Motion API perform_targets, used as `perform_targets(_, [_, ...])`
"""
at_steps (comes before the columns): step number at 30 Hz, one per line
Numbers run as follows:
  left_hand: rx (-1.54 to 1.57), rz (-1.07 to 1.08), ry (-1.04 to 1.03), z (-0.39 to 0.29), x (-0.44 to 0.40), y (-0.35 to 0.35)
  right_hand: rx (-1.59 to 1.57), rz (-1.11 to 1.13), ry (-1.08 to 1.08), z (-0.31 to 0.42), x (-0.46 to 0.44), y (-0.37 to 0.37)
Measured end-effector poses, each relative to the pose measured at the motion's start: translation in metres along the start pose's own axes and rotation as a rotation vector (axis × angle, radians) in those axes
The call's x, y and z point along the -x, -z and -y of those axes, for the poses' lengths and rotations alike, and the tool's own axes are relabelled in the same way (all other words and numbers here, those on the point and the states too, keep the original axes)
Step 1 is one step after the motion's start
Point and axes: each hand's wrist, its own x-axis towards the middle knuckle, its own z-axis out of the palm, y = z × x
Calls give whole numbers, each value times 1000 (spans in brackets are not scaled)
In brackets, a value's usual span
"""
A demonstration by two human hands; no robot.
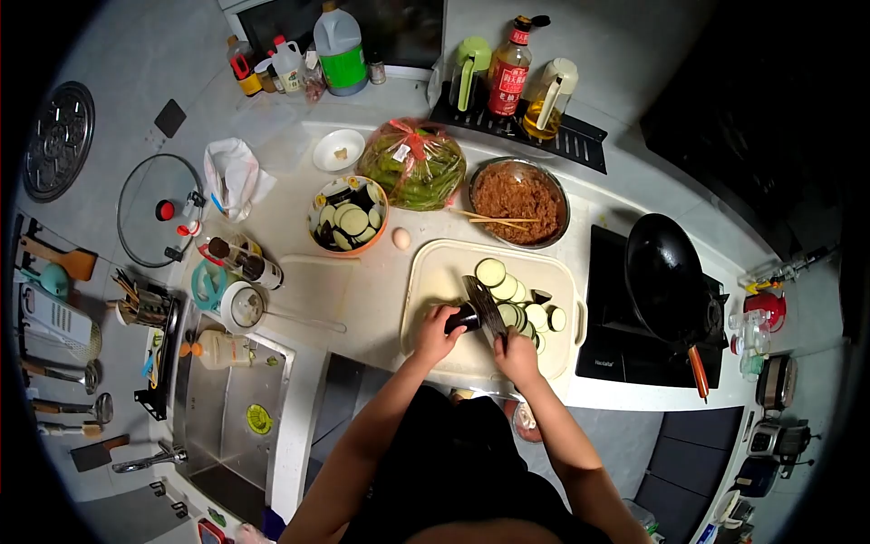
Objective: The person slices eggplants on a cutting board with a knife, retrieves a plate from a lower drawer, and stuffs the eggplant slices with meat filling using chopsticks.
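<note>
We have the eggplant (pixel 463 317) on the cutting board (pixel 422 272), in front of our body and between our two hands. Our left hand (pixel 438 332) is closed around its near-left part, fingers curled over the dark skin. Our right hand (pixel 517 356) grips the handle of the knife (pixel 485 306), whose blade slants away from us and to the left.

What matters most is how these two lie. The stub's long axis seems to run roughly sideways, from our left fingers toward the blade, so the knife stands across it at its right end. The eggplant is just beside the blade; whether they touch, we cannot tell. The left hand is the nearer one, its fingertips close to the steel.

Beyond the blade, on its right, the pale round slices (pixel 490 272) overlap on the board. The board sits on the surface (pixel 379 304), with an egg (pixel 401 238) past its far left corner.
</note>
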Motion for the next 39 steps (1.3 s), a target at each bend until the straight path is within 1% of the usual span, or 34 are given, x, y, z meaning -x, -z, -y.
perform_targets(2, [7,0,-7,2,-1,-1,-14,-8,3,8,8,17])
perform_targets(7, [7,-4,-42,5,-2,-1,42,59,24,9,14,25])
perform_targets(17, [-20,17,11,-1,-2,1,81,108,23,18,5,19])
perform_targets(20, [-12,24,2,3,1,-4,126,150,2,9,-12,-10])
perform_targets(23, [-29,34,-7,2,4,-2,46,91,31,-4,-26,-48])
perform_targets(27, [-7,-1,-7,5,2,-5,1,69,-38,-3,-29,-50])
perform_targets(29, [19,-8,-13,8,3,-6,-12,69,-18,-13,-30,-53])
perform_targets(33, [11,-52,-21,-4,3,2,-57,34,-41,-11,-19,-33])
perform_targets(36, [22,-51,-30,-2,3,2,-20,33,-21,1,-3,-5])
perform_targets(39, [38,-51,-60,2,2,1,-1,35,2,6,5,8])
